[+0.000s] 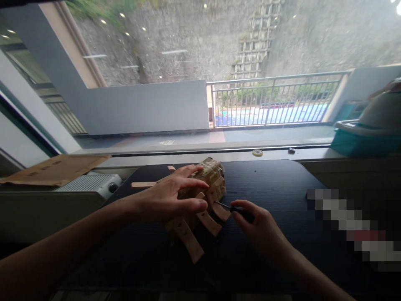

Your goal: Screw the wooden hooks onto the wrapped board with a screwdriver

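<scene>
A wooden model [210,179] with several flat curved legs [191,244] lies on the dark tabletop [275,184]. My left hand [171,194] rests on top of it with fingers spread, pressing it down. A thin wooden strip [142,184] sticks out to the left behind that hand. My right hand [258,223] is closed around a small black-handled screwdriver [233,208], whose metal tip touches one of the model's legs near its body.
A window with a sill runs behind the table; a roll of tape [257,152] and a small dark item [291,150] lie on it. Cardboard [53,169] and a white ribbed device [90,184] sit at left. A teal bin [363,140] stands at right.
</scene>
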`<state>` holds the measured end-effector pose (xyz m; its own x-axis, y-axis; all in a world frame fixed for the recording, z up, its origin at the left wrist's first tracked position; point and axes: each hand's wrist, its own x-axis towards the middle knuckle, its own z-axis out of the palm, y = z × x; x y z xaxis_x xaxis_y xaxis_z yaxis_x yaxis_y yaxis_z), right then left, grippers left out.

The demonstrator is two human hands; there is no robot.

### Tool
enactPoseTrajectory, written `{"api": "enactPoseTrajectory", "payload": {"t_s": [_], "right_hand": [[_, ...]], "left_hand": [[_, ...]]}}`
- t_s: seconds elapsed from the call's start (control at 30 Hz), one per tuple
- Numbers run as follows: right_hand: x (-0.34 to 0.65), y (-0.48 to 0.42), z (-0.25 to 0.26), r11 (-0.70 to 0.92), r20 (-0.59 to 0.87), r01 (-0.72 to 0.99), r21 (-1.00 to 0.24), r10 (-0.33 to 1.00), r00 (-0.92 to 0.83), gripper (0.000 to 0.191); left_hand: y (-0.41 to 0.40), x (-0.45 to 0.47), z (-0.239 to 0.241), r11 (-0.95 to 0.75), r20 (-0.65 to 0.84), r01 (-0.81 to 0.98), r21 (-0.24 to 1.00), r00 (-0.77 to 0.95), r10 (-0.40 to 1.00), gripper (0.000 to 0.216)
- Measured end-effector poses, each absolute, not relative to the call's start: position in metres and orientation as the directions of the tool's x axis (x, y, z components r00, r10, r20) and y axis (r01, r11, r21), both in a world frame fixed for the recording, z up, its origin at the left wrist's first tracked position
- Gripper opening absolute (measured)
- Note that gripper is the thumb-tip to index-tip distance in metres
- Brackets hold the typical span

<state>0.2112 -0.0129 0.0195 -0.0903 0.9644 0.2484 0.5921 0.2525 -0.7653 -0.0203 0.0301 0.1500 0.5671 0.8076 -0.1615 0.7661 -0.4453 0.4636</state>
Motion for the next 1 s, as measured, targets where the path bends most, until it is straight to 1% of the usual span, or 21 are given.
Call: {"api": "enactPoseTrajectory", "payload": {"t_s": [0.03, 0.07, 0.13, 0.2, 0.23, 0.3, 0.37, 0.4, 0.5, 0.57, 0.6, 0.67, 0.73, 0.77, 0.83, 0.9, 0.93, 0.97, 1.0], "right_hand": [[0.212, -0.014, 0.023, 0.298, 0.295, 0.655, -0.694, 0.948, -0.120, 0.031], [0.214, -0.015, 0.027, 0.361, 0.355, 0.717, -0.596, 0.919, -0.168, 0.032], [0.216, -0.017, 0.034, 0.502, 0.475, 0.798, -0.332, 0.820, -0.319, 0.030], [0.217, -0.017, 0.040, 0.591, 0.525, 0.804, -0.064, 0.705, -0.476, 0.029], [0.217, -0.016, 0.043, 0.607, 0.525, 0.794, 0.038, 0.664, -0.533, 0.030], [0.216, -0.013, 0.048, 0.623, 0.509, 0.765, 0.161, 0.612, -0.606, 0.036], [0.214, -0.008, 0.053, 0.636, 0.485, 0.740, 0.218, 0.588, -0.648, 0.039], [0.212, -0.005, 0.056, 0.645, 0.470, 0.729, 0.231, 0.582, -0.664, 0.038], [0.207, 0.004, 0.064, 0.676, 0.420, 0.698, 0.237, 0.576, -0.701, 0.033], [0.202, 0.011, 0.070, 0.694, 0.390, 0.687, 0.217, 0.583, -0.713, 0.031], [0.200, 0.015, 0.073, 0.700, 0.380, 0.687, 0.198, 0.591, -0.712, 0.030], [0.197, 0.022, 0.079, 0.701, 0.370, 0.701, 0.132, 0.621, -0.691, 0.025], [0.196, 0.029, 0.081, 0.685, 0.373, 0.728, 0.008, 0.674, -0.638, 0.019], [0.196, 0.031, 0.081, 0.665, 0.375, 0.743, -0.083, 0.711, -0.595, 0.019], [0.197, 0.036, 0.077, 0.575, 0.349, 0.754, -0.318, 0.810, -0.471, 0.023], [0.198, 0.039, 0.071, 0.448, 0.280, 0.720, -0.531, 0.894, -0.350, 0.027], [0.198, 0.039, 0.069, 0.407, 0.257, 0.703, -0.583, 0.913, -0.315, 0.029], [0.198, 0.039, 0.069, 0.397, 0.252, 0.700, -0.593, 0.918, -0.307, 0.029], [0.197, 0.038, 0.070, 0.417, 0.263, 0.714, -0.563, 0.909, -0.323, 0.029]], "left_hand": [[0.031, -0.021, 0.152, -0.439, -0.166, 0.754, 0.490, 0.574, 0.802, 0.048], [0.033, -0.021, 0.154, -0.432, -0.170, 0.737, 0.520, 0.585, 0.793, 0.046], [0.038, -0.021, 0.157, -0.422, -0.170, 0.705, 0.570, 0.603, 0.779, 0.044], [0.044, -0.022, 0.157, -0.436, -0.130, 0.690, 0.578, 0.605, 0.786, 0.038], [0.048, -0.023, 0.155, -0.459, -0.081, 0.685, 0.566, 0.601, 0.795, 0.034], [0.058, -0.029, 0.148, -0.531, 0.033, 0.662, 0.530, 0.609, 0.793, 0.028], [0.069, -0.038, 0.138, -0.582, 0.104, 0.637, 0.506, 0.624, 0.774, 0.025], [0.073, -0.044, 0.133, -0.582, 0.096, 0.636, 0.507, 0.630, 0.771, 0.030], [0.083, -0.059, 0.119, -0.550, 0.083, 0.664, 0.506, 0.597, 0.798, 0.057], [0.084, -0.063, 0.114, -0.528, 0.073, 0.674, 0.516, 0.580, 0.812, 0.072], [0.084, -0.064, 0.114, -0.518, 0.062, 0.671, 0.530, 0.579, 0.813, 0.076], [0.083, -0.063, 0.116, -0.494, 0.023, 0.652, 0.575, 0.590, 0.807, 0.078], [0.082, -0.061, 0.120, -0.486, 0.006, 0.612, 0.623, 0.618, 0.786, 0.077], [0.082, -0.060, 0.121, -0.491, 0.009, 0.591, 0.640, 0.633, 0.774, 0.077], [0.082, -0.061, 0.122, -0.476, 0.009, 0.555, 0.682, 0.645, 0.764, 0.076], [0.083, -0.064, 0.119, -0.421, -0.012, 0.522, 0.742, 0.638, 0.770, 0.075], [0.083, -0.066, 0.117, -0.390, -0.020, 0.509, 0.767, 0.627, 0.779, 0.076], [0.083, -0.067, 0.116, -0.369, -0.020, 0.508, 0.778, 0.608, 0.793, 0.077], [0.082, -0.068, 0.116, -0.354, -0.015, 0.519, 0.778, 0.578, 0.816, 0.079]]}}
